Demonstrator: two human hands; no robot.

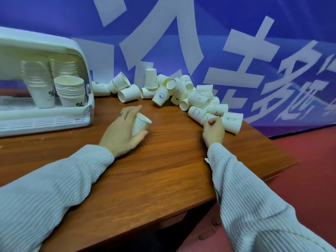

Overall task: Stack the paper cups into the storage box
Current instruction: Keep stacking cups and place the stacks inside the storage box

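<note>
Box (45, 122) sits far left on the table (163, 170), its left side cut off by the frame edge. Through its hazy cover I see three cup stacks (70, 91) inside, upright; the rear ones are blurred, so I can't count them. My left hand (121, 131) is at centre, fingers and thumb curled round a tilted cup (141, 122); palm hides most of it, only the rim end shows. Loose cups (163, 91) lie piled along the far edge against the blue banner (236, 42), most on their sides, one standing rim down; prints are too small to read fully. My right hand (213, 130) is at the right end of the pile, fingers curled and touching a lying cup (207, 117). Fingertips are hidden behind the knuckles, so I can't tell whether it's gripped.
</note>
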